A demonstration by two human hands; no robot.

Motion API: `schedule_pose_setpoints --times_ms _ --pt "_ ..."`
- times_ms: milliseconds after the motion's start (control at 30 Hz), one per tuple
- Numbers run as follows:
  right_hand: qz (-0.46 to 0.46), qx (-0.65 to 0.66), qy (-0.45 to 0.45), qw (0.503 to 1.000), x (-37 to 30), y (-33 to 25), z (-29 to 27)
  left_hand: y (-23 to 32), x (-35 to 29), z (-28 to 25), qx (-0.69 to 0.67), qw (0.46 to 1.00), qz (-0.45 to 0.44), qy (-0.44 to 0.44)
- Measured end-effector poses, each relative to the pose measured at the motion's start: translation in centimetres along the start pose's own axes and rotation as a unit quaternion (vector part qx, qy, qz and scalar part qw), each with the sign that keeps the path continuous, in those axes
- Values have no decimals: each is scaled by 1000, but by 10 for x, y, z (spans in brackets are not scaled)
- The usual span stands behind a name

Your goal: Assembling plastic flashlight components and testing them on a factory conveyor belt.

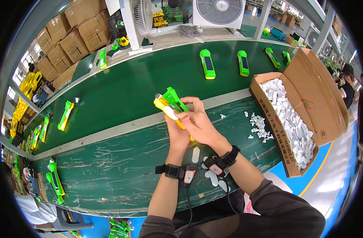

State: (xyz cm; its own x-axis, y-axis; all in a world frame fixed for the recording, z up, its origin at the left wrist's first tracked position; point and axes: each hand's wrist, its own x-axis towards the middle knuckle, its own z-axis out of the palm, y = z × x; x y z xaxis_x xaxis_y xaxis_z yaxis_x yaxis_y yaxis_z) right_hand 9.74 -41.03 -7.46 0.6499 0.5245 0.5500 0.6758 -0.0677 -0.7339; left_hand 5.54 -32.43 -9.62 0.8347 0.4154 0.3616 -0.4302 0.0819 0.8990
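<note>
A green-and-yellow flashlight (173,98) is held up over the near edge of the conveyor, a white patch showing along its yellow side. My left hand (178,135) is closed around its lower part, mostly behind my right hand. On the right side of the flashlight, my right hand (200,121) is closed too, with the thumb pressed near the white patch. Beneath my wrists, several white oval pieces lie on the green worktop, one of them an oval strip (195,155). Small white plastic parts (262,127) lie scattered to the right of my hands.
An open cardboard box (268,125) full of white plastic parts stands at the right. Several flashlights, such as the green one (207,64), lie along the green conveyor belt (149,79). Another flashlight pair (54,180) rests at the worktop's left end. A fan (142,16) stands beyond the belt.
</note>
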Motion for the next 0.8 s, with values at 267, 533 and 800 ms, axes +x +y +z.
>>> schedule_pose_setpoints --times_ms 267,533,800 --pt "37 53 74 995 3 -6 0 -15 5 -11 32 999 -1 33" --pt "45 113 133 984 4 -10 8 -13 7 -7 33 999 -13 37" --pt "-40 41 64 996 3 -9 5 -7 10 -5 -25 1000 3 0"
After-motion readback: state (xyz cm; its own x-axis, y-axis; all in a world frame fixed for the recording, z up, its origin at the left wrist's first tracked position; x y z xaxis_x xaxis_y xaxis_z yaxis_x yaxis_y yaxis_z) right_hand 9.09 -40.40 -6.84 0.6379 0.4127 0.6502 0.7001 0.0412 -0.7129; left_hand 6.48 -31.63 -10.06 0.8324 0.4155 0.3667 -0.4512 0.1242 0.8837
